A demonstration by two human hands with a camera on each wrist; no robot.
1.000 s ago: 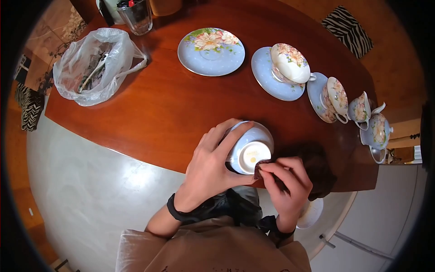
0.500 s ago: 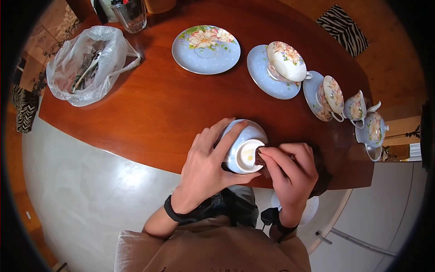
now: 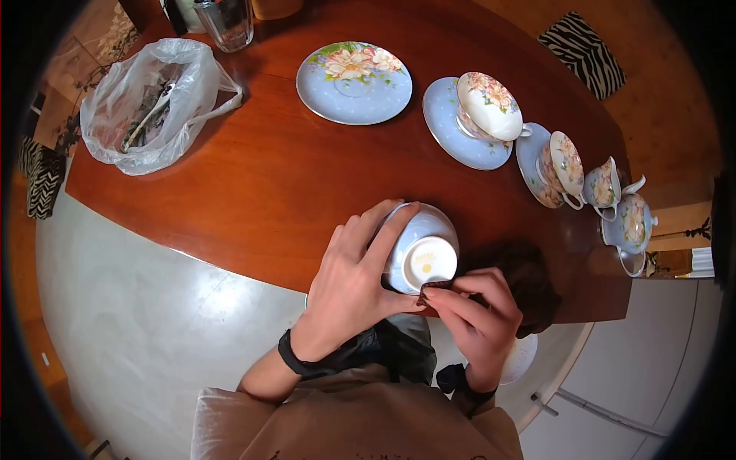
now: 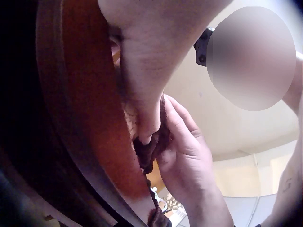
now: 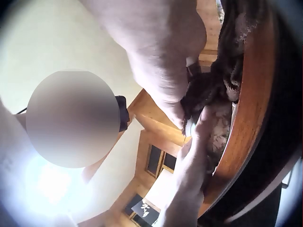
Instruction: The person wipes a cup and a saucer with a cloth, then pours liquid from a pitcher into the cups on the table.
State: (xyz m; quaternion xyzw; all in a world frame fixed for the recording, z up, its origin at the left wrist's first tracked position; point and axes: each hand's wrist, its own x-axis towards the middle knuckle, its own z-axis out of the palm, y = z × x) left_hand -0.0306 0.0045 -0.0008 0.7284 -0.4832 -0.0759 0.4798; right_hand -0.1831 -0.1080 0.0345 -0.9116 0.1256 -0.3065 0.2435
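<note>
- Table (image 3: 238, 207): bowl (image 3: 428, 249) held over its near edge.
- Left hand (image 3: 353, 264): grips the bowl, base up.
- Right hand (image 3: 483, 310): pinches cloth (image 5: 220, 78).
- Cloth's tip: shifted from the base's right to its lower rim; wiping seemingly continues round.

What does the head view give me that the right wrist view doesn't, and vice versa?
Only the head view: the gold mark under the cup, the clear plastic bag, the cupless saucer and the teapot.
Only the right wrist view: the pale ceiling and dark panels.
Both: the left hand, the right hand pinching the dark cloth, and the wooden table, its edge alone from the wrist.
</note>
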